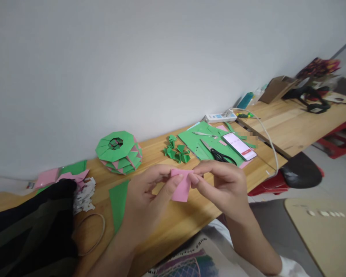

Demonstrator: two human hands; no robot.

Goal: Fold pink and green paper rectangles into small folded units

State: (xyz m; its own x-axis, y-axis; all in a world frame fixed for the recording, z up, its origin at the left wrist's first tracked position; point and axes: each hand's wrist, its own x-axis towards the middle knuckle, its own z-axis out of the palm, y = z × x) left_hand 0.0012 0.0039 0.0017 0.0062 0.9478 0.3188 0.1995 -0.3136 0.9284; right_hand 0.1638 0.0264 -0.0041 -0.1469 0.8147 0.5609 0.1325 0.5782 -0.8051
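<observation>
Between my two hands is a small folded piece of pink paper, raised over the wooden table. My left hand pinches its upper left part, the thumb lying across the front. At the upper right corner, my right hand grips the paper between thumb and fingers. Past my hands lie several small folded green paper pieces. To their left stands a round green and pink folded-paper construction with a hole in its top. A green sheet is partly hidden behind my left hand.
Black-handled scissors, a craft knife and a phone rest on green sheets at the right. A white cable runs from a power strip. Dark cloth and white paper strips lie at the left.
</observation>
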